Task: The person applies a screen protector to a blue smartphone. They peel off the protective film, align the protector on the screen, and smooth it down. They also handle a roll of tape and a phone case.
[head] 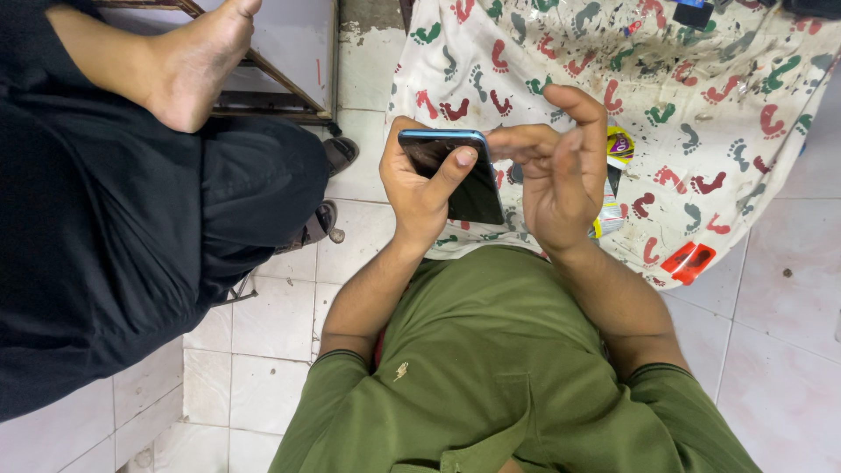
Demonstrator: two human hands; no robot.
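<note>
- As the camera looks straight down the wearer's chest, the left hand (pixel 420 188) is seen curled around a dark smartphone (pixel 455 171) with a blue rim, fingers behind the body and the thumb laid over the near right corner of the glass; the grip reads as a cradle that keeps the screen tilted toward the wearer.
- The right hand (pixel 556 171) stands just right of the smartphone, loosely open and holding nothing, its fingers reaching to the phone's right edge while the thumb sticks up toward the far side. Whether the fingertips press the edge or only brush it cannot be told.
- The smartphone sits between both hands, raised above the floor in front of the green shirt (pixel 499 377); the forearms converge on it, which steadies the device from two sides.
- Below the hands lies a white cloth (pixel 727 96) printed with red and green footprints and flecked with dark marks, spread over the tiled floor (pixel 272 324), apparently as a work cover.
- A yellow packet (pixel 613 188) lies on the cloth, partly hidden by the right hand, and a red item (pixel 689 261) rests at the cloth's near edge.
- At left, another person in black clothing (pixel 114 228) sits close by, one bare foot (pixel 197 66) raised near a metal frame (pixel 272 83); a dark sandal (pixel 340 153) lies on the tiles.
</note>
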